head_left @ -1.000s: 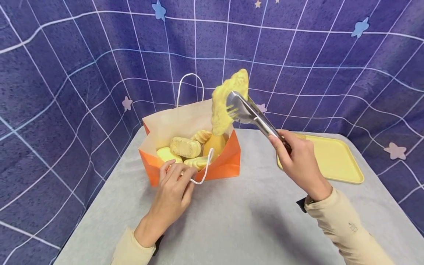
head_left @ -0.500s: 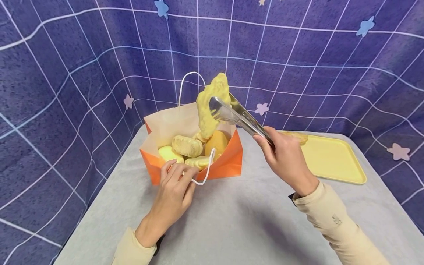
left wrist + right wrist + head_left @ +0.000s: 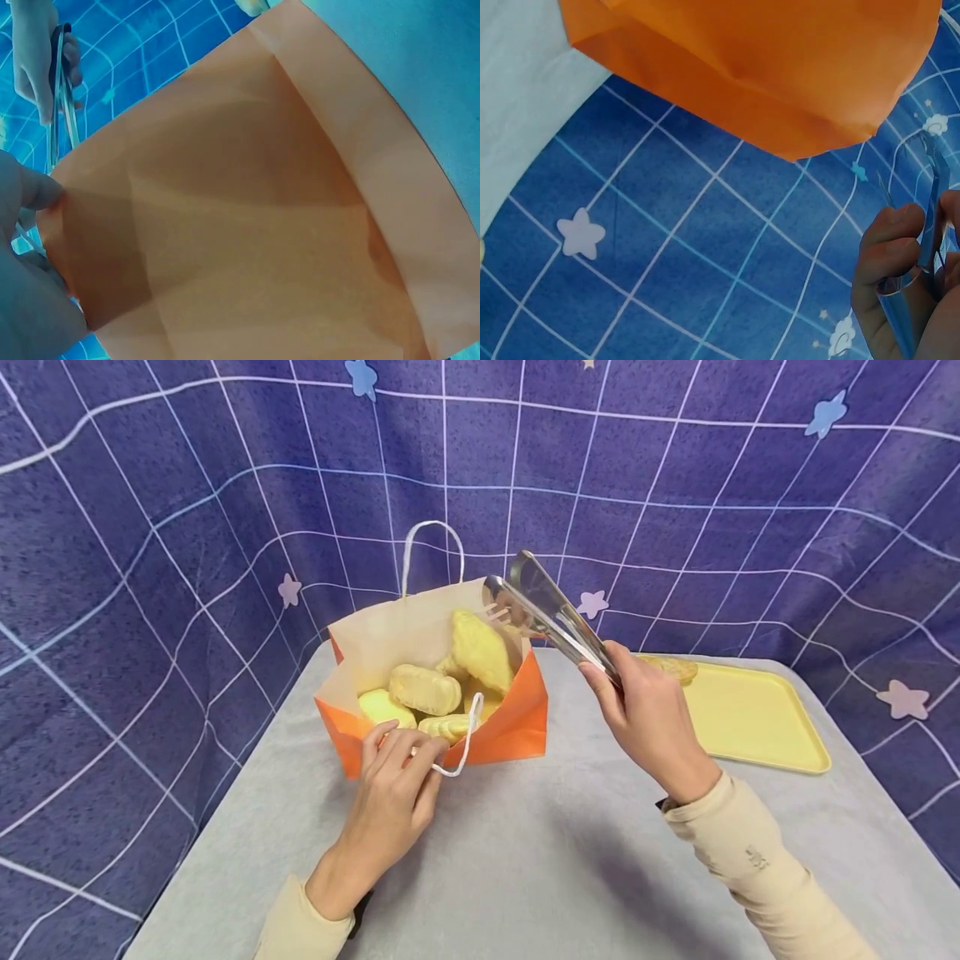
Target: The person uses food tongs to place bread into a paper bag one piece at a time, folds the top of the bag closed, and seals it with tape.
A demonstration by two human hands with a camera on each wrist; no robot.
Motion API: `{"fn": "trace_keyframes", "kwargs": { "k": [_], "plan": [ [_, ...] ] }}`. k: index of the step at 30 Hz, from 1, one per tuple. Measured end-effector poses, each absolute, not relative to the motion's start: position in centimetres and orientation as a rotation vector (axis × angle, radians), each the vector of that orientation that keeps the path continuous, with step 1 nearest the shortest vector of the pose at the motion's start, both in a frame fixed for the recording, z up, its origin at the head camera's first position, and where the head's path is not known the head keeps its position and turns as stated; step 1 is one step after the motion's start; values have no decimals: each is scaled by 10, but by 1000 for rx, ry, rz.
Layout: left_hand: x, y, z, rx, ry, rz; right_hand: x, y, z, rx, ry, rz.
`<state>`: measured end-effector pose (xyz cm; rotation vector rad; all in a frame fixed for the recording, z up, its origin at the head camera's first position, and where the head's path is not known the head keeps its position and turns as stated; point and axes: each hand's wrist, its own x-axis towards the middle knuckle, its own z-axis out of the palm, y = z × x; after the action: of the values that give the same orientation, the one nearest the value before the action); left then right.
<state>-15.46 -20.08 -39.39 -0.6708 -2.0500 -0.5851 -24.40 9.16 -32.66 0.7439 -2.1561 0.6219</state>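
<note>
My right hand (image 3: pixel 648 714) grips metal tongs (image 3: pixel 558 618), whose spread tips hang above the right side of an orange paper bag (image 3: pixel 517 710) with nothing between them. My left hand (image 3: pixel 393 793) pinches the bag's front rim between thumb and fingers, as the left wrist view also shows with the paper (image 3: pixel 247 187). Inside the bag are several bread-like pieces: a yellow wavy-edged piece (image 3: pixel 483 652) leaning at the right, an oblong roll (image 3: pixel 426 690) in the middle, and a pale yellow piece (image 3: pixel 386 708) at the left. The lower contents are hidden.
A yellow tray (image 3: pixel 757 714) lies at the right of the grey tabletop (image 3: pixel 525 860), with a flat golden-brown pastry (image 3: pixel 671 668) at its left end. White cord handles (image 3: pixel 435 525) rise from the bag. A blue gridded curtain (image 3: pixel 675 468) stands behind the table.
The yellow wavy-edged piece has left the tongs and dropped into the bag. The tongs moved left over the bag, then spread apart. My left hand has kept its hold on the rim.
</note>
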Motion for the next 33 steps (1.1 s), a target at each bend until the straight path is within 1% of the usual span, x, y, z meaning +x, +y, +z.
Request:
{"fn": "trace_keyframes", "kwargs": {
  "k": [6,15,21,33],
  "plan": [
    [-155,-200,-393,-672,-2051,-575,-246,114,-334,653,-2157,658],
    [-156,-199,-392,-667,-2052,-588,-254,169,-355,441,-2214,700],
    [-158,-199,-391,-662,-2049,-589,-252,199,-366,303,-2280,700],
    [-158,-197,-390,-661,-2054,-583,-247,240,-392,142,-2371,694]
  ]
}}
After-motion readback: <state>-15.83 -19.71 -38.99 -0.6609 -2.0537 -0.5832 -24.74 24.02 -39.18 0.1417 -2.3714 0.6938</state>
